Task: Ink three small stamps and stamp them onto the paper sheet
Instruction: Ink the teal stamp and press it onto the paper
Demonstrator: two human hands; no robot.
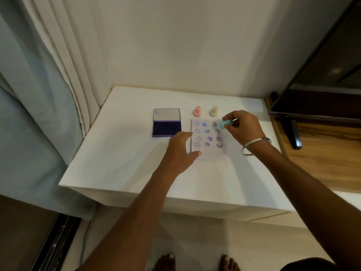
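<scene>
The paper sheet (210,140) lies flat on a smooth, matte white table (125,153); all positions below are given relative to this sheet. It is a small pale rectangle carrying three columns of four purple prints: round smiley outlines on the left, solid heart shapes in the middle, ringed circles on the right.

Left hand (180,151): palm down at the sheet's left edge, fingers loosely spread, thumb tip resting on the lower left corner of the sheet. It grasps nothing.

Right hand (243,127): at the sheet's upper right corner, thumb and fingertips pinching the teal stamp (224,124) by its narrow stem. The stamp is tipped on its side, its wider round base pointing left, just beside the topmost ringed print. Whether the base touches the paper cannot be told. A plain metal bangle (254,144) circles the right wrist.

Just beyond the sheet's far edge stand two more stamps, upright and apart from each other: the pink stamp (197,111) and, to its right, the cream stamp (214,111). Both are bell-shaped, flared base and slim neck, with a dull plastic look.

Left of the sheet, near it but not touching, sits the ink pad (166,129), a purple rectangular case with a dark violet pad and its clear hinged lid folded back.
</scene>
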